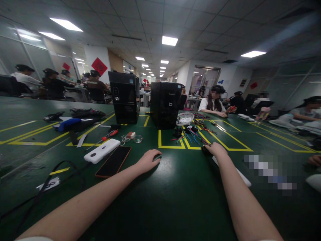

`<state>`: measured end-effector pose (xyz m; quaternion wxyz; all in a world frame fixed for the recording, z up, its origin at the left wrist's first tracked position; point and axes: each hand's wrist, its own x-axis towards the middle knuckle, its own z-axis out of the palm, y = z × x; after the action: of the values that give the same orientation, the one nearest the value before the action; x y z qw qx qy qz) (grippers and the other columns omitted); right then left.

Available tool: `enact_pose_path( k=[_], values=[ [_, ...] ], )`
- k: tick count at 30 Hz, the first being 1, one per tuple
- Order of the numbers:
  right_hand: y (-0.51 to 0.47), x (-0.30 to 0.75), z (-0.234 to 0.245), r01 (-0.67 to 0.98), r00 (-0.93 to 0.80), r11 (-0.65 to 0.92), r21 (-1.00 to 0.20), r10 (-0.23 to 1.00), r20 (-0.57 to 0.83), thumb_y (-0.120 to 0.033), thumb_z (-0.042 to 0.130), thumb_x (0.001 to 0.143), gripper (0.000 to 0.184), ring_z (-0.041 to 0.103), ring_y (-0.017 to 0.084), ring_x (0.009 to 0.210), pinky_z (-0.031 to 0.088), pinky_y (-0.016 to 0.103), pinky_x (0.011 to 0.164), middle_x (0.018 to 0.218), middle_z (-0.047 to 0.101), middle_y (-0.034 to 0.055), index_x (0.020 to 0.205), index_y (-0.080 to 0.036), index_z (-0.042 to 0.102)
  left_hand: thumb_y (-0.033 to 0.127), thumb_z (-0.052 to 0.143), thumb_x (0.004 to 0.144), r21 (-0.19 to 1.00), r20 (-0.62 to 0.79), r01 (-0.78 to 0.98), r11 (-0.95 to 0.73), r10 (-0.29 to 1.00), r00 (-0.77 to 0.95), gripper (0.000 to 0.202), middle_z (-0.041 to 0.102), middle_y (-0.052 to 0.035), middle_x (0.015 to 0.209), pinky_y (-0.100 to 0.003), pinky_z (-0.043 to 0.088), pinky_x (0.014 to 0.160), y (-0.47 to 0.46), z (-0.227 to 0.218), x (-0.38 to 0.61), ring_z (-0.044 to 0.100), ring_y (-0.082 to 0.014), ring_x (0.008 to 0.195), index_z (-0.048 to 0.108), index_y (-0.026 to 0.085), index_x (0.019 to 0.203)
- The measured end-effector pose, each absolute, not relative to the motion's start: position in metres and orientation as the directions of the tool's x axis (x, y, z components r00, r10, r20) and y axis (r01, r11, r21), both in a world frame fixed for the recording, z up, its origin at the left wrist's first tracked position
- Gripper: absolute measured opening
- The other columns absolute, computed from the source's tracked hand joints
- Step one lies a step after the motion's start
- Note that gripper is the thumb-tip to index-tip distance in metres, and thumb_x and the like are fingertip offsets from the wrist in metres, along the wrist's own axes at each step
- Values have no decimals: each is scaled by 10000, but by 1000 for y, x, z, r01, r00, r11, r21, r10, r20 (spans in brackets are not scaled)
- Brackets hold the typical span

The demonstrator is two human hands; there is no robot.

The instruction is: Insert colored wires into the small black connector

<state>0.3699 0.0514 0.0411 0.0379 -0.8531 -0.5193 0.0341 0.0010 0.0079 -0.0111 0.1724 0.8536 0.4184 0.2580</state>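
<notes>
My left hand (148,161) rests on the green table (173,204), its fingers apart and slightly curved with nothing in them. A dark phone (114,162) with an orange-brown edge lies to its left, and beyond that a white oblong device (102,151). My right hand (216,150) is closed over a small black object (206,151), whose kind I cannot make out. Partly under my right forearm is a white strip-like thing (242,176). Loose coloured wires (192,135) lie just beyond my right hand.
Two black computer towers (124,97) stand upright at the table's middle. Glasses (137,138), a red screwdriver (110,134), a blue-handled tool (69,124) and black cables (86,112) lie left. A white basket (185,118) sits behind the wires. A person (213,102) sits across the table.
</notes>
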Motion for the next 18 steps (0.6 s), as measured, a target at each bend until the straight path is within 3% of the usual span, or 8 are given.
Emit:
enact_pose_path(
  k=[4,10,18],
  values=[
    [53,379,47,864,491,-475,-164,868,77,-362,332,884,408,597,257,961,455,325,746,1048,622,179,1053,-120,613,282,498,833,510,301,618,-599,797,524,283,583,-58,1119,-367,389,952,7,-12,0,506,-211,1064,561,203,1097],
    [52,387,46,885,454,-437,-161,887,85,-266,442,824,313,609,228,920,448,272,723,1011,644,137,1034,-150,642,285,491,838,507,304,614,-606,791,531,260,583,-57,1109,-361,388,952,9,-13,-2,508,-206,1058,577,203,1069],
    [52,393,47,919,381,-358,-162,914,140,-252,482,789,353,607,218,909,439,243,671,1037,647,112,1099,-163,624,286,503,833,495,303,620,-610,789,535,229,589,-55,1110,-373,381,961,9,-13,-2,513,-211,1070,599,208,1026]
  ],
)
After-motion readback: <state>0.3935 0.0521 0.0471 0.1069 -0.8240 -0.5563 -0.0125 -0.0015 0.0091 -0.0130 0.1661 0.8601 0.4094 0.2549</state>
